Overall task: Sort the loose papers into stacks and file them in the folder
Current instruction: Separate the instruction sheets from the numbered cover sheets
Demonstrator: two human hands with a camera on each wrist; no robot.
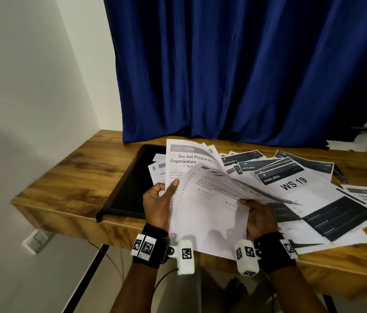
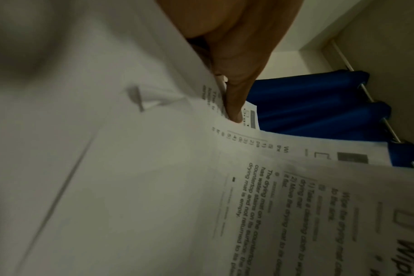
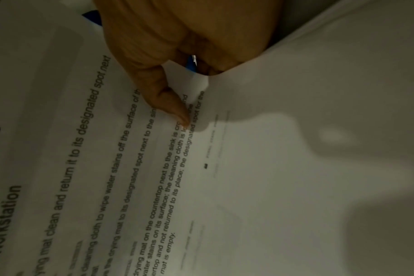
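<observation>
Wooden bench [image 1: 69, 177] carries black folder [image 1: 130, 190] lying open at left, ready for filing | loose papers [image 1: 291, 184] fanned at right, unsorted | left hand [image 1: 157, 204] pinches held sheaf [image 1: 207, 213] upright, likely for leafing | right hand [image 1: 260, 218] pinches one sheet's edge, probably to separate it.

On the table [image 1: 69, 177], the folder [image 1: 130, 190] lies left of the spread papers [image 1: 295, 184], curtain [image 1: 245, 75] behind.
</observation>
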